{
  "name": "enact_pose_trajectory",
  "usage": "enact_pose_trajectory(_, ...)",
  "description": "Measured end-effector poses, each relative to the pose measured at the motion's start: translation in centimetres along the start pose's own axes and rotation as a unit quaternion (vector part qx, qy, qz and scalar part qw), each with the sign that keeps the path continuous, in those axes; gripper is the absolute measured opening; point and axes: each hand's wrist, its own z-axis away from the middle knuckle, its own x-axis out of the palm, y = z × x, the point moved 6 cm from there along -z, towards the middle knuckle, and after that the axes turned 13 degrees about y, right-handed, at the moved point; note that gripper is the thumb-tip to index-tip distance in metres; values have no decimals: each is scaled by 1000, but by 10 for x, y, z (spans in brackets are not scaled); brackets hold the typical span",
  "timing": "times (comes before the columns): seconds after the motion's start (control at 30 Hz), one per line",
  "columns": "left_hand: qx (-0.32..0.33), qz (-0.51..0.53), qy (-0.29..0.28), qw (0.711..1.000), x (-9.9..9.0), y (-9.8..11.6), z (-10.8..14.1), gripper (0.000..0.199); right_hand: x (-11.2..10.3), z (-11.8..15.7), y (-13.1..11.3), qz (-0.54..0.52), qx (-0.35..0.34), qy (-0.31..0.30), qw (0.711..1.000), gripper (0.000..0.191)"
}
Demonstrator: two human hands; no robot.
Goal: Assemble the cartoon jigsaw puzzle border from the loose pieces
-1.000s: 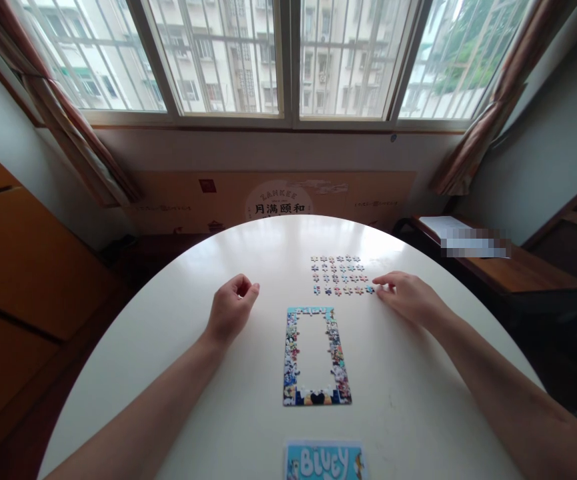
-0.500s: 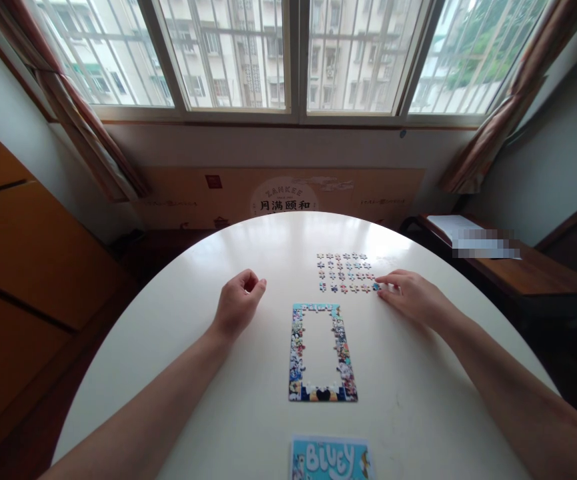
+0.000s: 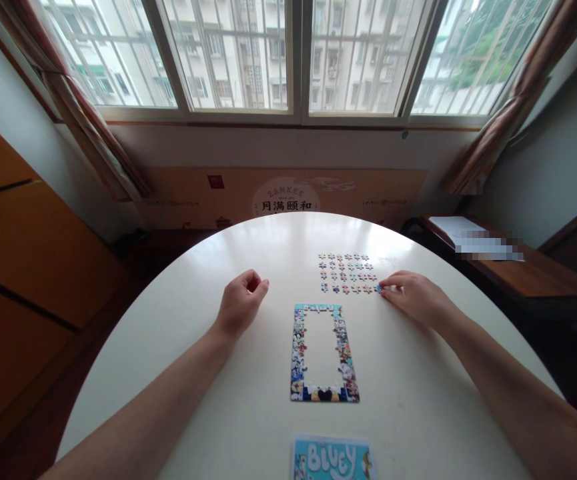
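Observation:
Several loose puzzle pieces (image 3: 345,289) lie in rows on the white table (image 3: 193,413). At the right end of the nearest row, the fingertips of my right hand (image 3: 411,293) are closed on a blue puzzle piece (image 3: 378,289). Nearer to me lies a puzzle border (image 3: 298,353), joined into an upright rectangle with a bare middle. My left hand (image 3: 242,300) rests on the table left of the border, its fingers curled into a loose fist with nothing visible in it.
A blue Bluey box or card (image 3: 333,460) lies at the table's near edge. Beyond the right rim stands a brown wooden bench (image 3: 543,277) with white paper (image 3: 461,230) on it. Windows and curtains are behind the table.
The fingers of my right hand have drawn a little closer together at the blue piece. The whole view has shifted very slightly; my left hand keeps its curled pose.

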Motion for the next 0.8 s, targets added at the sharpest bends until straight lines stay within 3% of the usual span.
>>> enact_pose_trajectory(0.4,8,-8,-11,1000,4,-4,-1,30,-3,-1,0,7,7,-2,1000,24)
enact_pose_trajectory(0.8,17,15,24,999,9,-4,-3,26,-9,0,10,38,-9,27,999,27)
